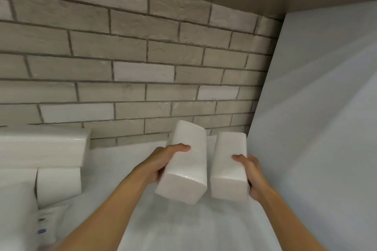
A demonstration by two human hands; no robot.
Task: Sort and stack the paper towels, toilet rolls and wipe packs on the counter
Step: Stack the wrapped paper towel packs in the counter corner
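My left hand point(163, 161) grips a white wrapped paper towel pack point(186, 161), tilted and lifted above the white counter point(126, 169). Beside it, my right hand point(252, 173) holds a second white paper towel pack point(229, 167) by its right side. The two packs sit side by side, nearly touching, with their long ends pointing toward the brick wall. At the left, a large white pack point(42, 146) lies on top of a smaller white pack point(59, 185).
A brick wall point(132, 67) runs along the back of the counter. A tall white panel point(318, 118) closes off the right side. At the lower left lies a white pack with small blue and red print point(43, 228).
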